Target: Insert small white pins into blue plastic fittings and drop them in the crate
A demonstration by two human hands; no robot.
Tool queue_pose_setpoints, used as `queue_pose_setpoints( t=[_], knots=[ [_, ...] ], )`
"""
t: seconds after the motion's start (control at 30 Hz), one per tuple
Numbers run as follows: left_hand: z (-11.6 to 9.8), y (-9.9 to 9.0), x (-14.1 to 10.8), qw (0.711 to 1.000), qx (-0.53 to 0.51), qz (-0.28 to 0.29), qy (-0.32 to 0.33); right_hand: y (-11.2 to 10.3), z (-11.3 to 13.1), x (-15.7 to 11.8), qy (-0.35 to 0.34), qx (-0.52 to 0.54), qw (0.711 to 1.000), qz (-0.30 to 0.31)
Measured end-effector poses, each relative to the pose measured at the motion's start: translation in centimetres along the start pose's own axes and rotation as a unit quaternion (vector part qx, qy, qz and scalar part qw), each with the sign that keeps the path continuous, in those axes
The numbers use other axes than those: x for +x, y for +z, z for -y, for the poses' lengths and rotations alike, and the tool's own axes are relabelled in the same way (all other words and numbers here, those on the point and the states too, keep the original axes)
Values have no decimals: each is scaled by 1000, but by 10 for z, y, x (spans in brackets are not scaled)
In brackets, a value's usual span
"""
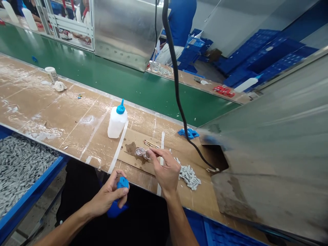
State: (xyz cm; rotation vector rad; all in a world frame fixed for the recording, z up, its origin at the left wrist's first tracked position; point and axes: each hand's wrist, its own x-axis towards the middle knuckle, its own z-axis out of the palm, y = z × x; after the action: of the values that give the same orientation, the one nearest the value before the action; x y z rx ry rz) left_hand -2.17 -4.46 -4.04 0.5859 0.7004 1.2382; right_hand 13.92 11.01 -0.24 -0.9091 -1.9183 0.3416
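Observation:
In my left hand (109, 193), at the front edge of the bench, a small blue plastic part (123, 182) is gripped between thumb and fingers. My right hand (166, 169) reaches over the bench with thumb and forefinger pinched together beside small clear round cups (140, 152); what the pinch holds, if anything, is too small to make out. The cups stand on a wet-stained cardboard piece (128, 136). Just behind them lie several thin sticks (151, 144), like cotton swabs. Right of my right hand is a heap of small grey parts (190, 177).
A white squeeze bottle (117, 121) with a blue nozzle stands left of the cardboard. Blue parts (189, 133) lie behind the grey heap. A black cable (176, 82) hangs down to the bench. Beyond runs a green conveyor (102, 70); a person in blue (182, 20) stands across it.

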Motion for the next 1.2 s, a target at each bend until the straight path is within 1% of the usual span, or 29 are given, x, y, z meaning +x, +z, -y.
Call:
queue_pose_setpoints(
  t=[0.1,0.2,0.27,0.37,0.43,0.6,0.7,0.77,0.83,0.9,0.97,1.0,1.07,1.13,1.2],
  knots=[
    [-11,-1,0,998,51,-19,-10,0,-1,0,13,6,1000,-5],
    [-21,1,2,983,183,-10,-19,-1,-1,-1,13,7,1000,-7],
    [-23,3,5,973,227,-27,-5,-1,0,-2,15,11,1000,-9],
    [-20,6,10,977,187,-91,40,0,2,-4,21,20,1000,-12],
    [-16,7,13,977,165,-121,63,0,2,-6,23,23,999,-14],
    [-13,8,19,972,174,-137,76,1,1,-7,30,24,999,-22],
    [-14,9,20,961,208,-133,127,0,2,-8,38,27,999,-24],
    [-16,11,20,960,205,-124,143,-1,3,-8,41,30,998,-24],
    [-17,12,20,975,158,-103,119,-2,5,-9,56,41,997,-25],
    [-17,14,22,988,103,-90,73,-3,7,-11,90,65,993,-32],
    [-16,14,23,989,88,-106,47,-4,10,-12,134,101,985,-46],
    [-16,13,24,987,94,-123,44,-5,11,-12,154,121,979,-52],
    [-16,12,25,980,114,-149,60,-7,15,-13,181,153,969,-63],
    [-16,11,26,977,128,-148,80,-9,20,-14,190,171,965,-67],
    [-16,11,27,980,123,-131,83,-11,26,-15,188,177,964,-69]
  ],
)
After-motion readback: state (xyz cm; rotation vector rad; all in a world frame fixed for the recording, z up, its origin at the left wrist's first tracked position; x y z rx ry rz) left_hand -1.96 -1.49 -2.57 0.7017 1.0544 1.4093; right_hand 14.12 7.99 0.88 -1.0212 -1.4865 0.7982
